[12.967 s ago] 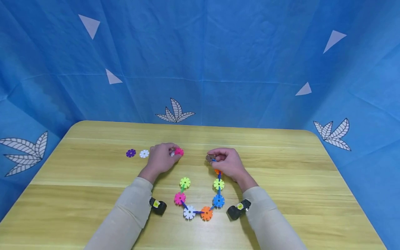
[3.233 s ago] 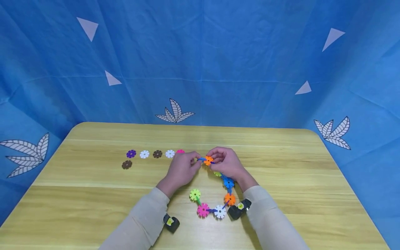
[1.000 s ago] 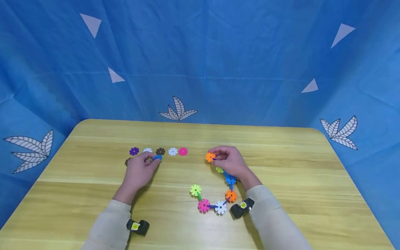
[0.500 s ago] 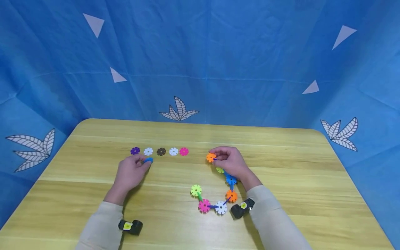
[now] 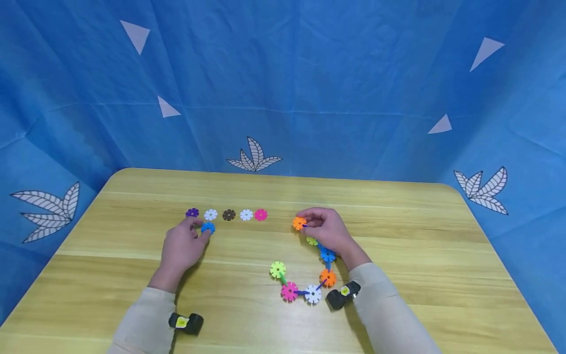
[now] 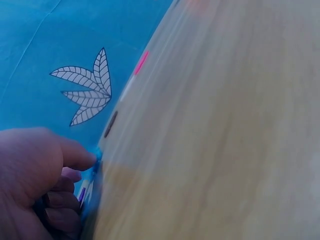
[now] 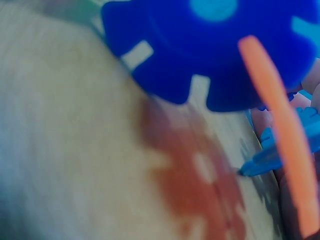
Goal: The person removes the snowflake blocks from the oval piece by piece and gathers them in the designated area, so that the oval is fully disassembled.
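My left hand (image 5: 181, 246) pinches a light blue interlocking disc (image 5: 208, 227) between thumb and fingers, close over the table just in front of the row of loose discs. In the left wrist view, the fingertips meet at that blue disc's edge. My right hand (image 5: 329, 231) holds the upper end of a curved chain of discs, gripping beside an orange disc (image 5: 299, 223). The chain runs down past a blue disc (image 5: 327, 254), another orange disc (image 5: 328, 278), a white disc (image 5: 313, 294) and a pink disc (image 5: 289, 291) to a yellow-green disc (image 5: 277, 269). Fingers hide part of it.
Along the back lie loose discs: purple (image 5: 192, 213), white (image 5: 210, 215), brown (image 5: 228, 215), another white one (image 5: 246, 215) and pink (image 5: 261, 215). The wooden table (image 5: 247, 329) ends at a blue curtain (image 5: 283, 73). Each sleeve carries a black wrist camera (image 5: 187, 323).
My left hand has left the chain's orange end and carried the blue disc left, below the purple and white discs. My right hand keeps its hold. Earlier, it held a brown disc.
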A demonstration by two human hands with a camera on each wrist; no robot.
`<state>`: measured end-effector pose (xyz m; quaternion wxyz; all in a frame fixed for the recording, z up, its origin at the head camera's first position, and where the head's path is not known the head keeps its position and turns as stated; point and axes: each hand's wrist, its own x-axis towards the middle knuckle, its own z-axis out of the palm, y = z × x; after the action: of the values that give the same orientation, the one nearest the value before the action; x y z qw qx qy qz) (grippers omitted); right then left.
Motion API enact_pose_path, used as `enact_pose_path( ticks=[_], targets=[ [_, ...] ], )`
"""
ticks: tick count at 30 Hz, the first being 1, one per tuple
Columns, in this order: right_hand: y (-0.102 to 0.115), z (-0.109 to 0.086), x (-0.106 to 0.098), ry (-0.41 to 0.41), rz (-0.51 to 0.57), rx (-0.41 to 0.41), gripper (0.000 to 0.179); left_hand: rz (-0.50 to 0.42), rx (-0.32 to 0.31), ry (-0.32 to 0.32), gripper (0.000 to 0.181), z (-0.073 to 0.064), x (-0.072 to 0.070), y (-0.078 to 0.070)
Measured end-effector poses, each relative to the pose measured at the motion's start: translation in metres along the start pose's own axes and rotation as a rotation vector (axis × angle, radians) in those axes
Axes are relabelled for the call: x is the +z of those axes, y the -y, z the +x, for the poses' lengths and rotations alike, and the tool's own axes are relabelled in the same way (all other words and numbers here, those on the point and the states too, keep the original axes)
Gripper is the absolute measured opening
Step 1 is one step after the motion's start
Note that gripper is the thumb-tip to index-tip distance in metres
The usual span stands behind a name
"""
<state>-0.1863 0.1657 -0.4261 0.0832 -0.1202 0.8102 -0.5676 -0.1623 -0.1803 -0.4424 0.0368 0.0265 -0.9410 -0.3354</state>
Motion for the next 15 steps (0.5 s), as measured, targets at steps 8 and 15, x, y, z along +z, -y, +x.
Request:
enact_pose_path(
  ticks=[8, 15],
  targets=[
    [0.0, -0.0002, 0.0004, 0.001, 0.001, 0.007, 0.032, 0.034, 0.005, 0.009, 0.031, -0.0018, 0.0028, 0.003],
    [-0.0011, 0.0002, -0.0001, 0.009, 0.023, -0.005, 0.033, 0.007, 0.041, -0.028, 0.027, -0.0019, 0.004, -0.0003]
  ],
)
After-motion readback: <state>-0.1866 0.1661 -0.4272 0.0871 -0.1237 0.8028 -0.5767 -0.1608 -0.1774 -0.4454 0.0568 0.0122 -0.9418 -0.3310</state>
